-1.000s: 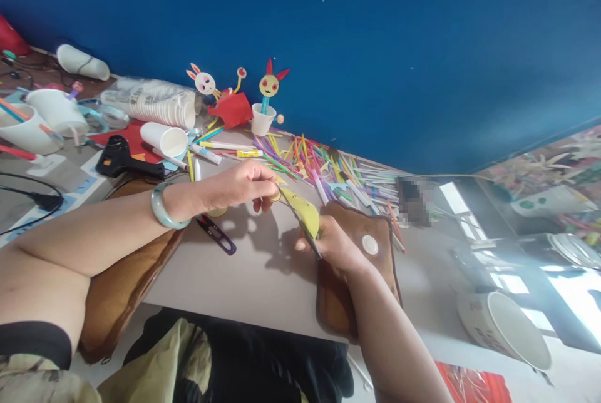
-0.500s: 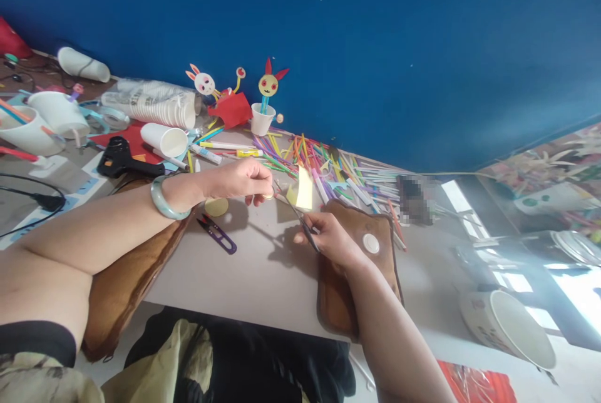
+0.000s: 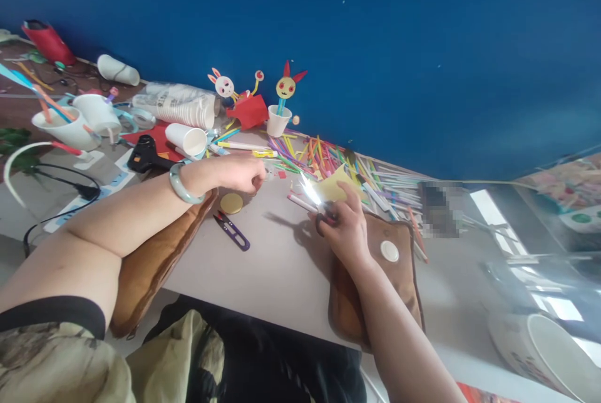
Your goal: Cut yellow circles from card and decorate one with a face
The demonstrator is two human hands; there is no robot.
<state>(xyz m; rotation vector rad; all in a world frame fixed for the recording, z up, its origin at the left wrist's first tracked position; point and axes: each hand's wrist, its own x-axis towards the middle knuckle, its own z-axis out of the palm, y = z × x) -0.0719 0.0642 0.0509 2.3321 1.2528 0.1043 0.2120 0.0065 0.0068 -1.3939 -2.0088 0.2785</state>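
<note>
My right hand (image 3: pixel 347 224) grips a pair of scissors (image 3: pixel 325 214), with its fingers through the dark handles and light glaring off the blades. Behind the scissors is a piece of yellow paper (image 3: pixel 335 185) near my fingertips; whether they touch it I cannot tell. My left hand (image 3: pixel 246 173) is closed above the table with its fingertips pinched down, and anything in them is hidden. Below that hand lie a yellow paper disc (image 3: pixel 231 203) and purple-handled thread snips (image 3: pixel 233 231). A brown cushion (image 3: pixel 350 303) is under my right wrist, with a white round piece (image 3: pixel 389 251) on it.
Colourful sticks and pipe cleaners (image 3: pixel 323 156) are heaped along the wall. A rabbit-faced figure in a paper cup (image 3: pixel 278 121) stands behind them. At left are a black glue gun (image 3: pixel 148 156), stacked paper cups (image 3: pixel 181 107) and cables. A white bowl (image 3: pixel 539 353) sits at right.
My right hand has lifted the scissors up and right, and the yellow paper has shifted right. My left hand no longer shows the small yellow round piece. The view has swung left.
</note>
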